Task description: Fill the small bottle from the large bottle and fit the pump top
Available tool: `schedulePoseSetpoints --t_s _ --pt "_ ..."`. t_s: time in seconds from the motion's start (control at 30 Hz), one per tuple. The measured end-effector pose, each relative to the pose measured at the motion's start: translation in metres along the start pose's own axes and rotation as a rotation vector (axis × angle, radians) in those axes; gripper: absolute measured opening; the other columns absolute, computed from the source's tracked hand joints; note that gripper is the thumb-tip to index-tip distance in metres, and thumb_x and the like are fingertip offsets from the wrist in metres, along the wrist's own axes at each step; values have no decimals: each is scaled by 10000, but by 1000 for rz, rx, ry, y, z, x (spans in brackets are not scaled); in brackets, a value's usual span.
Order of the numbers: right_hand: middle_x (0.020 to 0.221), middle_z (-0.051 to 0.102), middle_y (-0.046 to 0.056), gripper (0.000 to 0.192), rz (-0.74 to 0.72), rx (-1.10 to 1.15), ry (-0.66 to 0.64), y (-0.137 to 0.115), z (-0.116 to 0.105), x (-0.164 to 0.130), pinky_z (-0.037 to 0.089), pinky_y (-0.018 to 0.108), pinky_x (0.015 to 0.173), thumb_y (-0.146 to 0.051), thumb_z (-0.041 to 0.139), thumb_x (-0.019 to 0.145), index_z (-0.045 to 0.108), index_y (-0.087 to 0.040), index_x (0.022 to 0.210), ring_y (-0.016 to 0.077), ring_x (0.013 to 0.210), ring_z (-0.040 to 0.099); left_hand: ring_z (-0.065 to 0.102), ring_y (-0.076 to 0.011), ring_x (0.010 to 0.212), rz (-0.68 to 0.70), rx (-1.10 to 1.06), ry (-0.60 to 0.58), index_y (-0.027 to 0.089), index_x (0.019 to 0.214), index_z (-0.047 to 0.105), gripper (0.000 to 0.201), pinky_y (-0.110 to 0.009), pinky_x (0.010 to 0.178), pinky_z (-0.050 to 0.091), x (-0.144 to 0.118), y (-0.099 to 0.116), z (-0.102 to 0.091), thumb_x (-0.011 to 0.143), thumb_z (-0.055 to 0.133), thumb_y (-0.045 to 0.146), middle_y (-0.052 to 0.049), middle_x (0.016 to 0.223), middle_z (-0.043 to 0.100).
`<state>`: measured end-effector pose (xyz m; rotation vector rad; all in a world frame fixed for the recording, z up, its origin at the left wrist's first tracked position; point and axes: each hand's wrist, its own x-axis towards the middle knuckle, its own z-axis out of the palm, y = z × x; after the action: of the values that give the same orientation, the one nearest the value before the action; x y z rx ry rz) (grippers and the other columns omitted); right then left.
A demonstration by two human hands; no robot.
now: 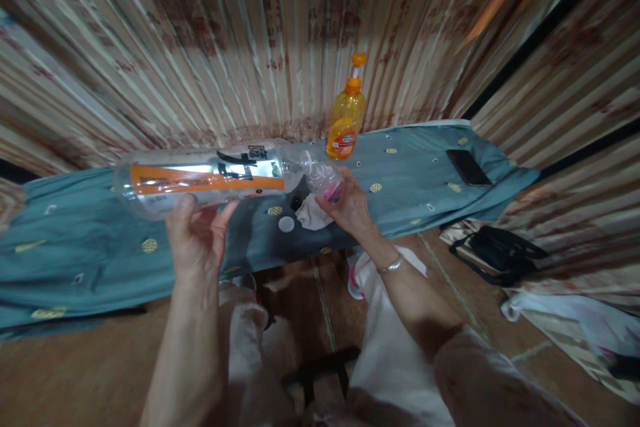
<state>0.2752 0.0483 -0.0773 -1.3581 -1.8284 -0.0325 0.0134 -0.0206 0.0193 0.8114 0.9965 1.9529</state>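
My left hand is wrapped round the underside of a large clear plastic bottle with an orange and silver label. The bottle lies almost level in the air, its neck pointing right. In my right hand is a small clear plastic bottle with a pink patch. The two necks meet end to end; whether they touch or one sits inside the other I cannot tell. Below them, a crumpled white cloth, a round whitish cap and a small black object rest on the teal cover.
Behind my right hand stands an orange pump bottle of yellow liquid. A dark phone lies at the right of the narrow, teal-covered table. Pleated curtains hang close behind. On the floor at right is a black bag.
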Motion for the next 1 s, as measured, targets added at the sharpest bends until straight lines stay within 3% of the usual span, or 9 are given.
schedulePoseSetpoints --t_s 0.4,0.73,1.0 --pt "1357 638 263 772 -3 -6 15 0 2 0 557 536 1036 -510 727 839 399 -108 1410 367 1258 648 706 -290 1062 -34 -5 75 259 844 732 404 -394 798 666 -5 5 9 555 906 481 -35 1043 773" --pt "1379 623 259 781 24 8 -13 -1 0 0 536 535 1060 -521 737 833 408 -121 1418 363 1277 632 677 -334 1168 -17 7 24 314 873 734 335 -463 858 657 -2 2 3 610 877 465 -27 1068 769" --pt "1384 625 247 770 18 16 -23 -2 -1 0 537 537 1066 -519 737 840 409 -133 1420 362 1288 627 677 -320 1134 -21 -6 51 272 851 739 363 -425 811 661 -3 3 5 585 894 463 -56 1065 759"
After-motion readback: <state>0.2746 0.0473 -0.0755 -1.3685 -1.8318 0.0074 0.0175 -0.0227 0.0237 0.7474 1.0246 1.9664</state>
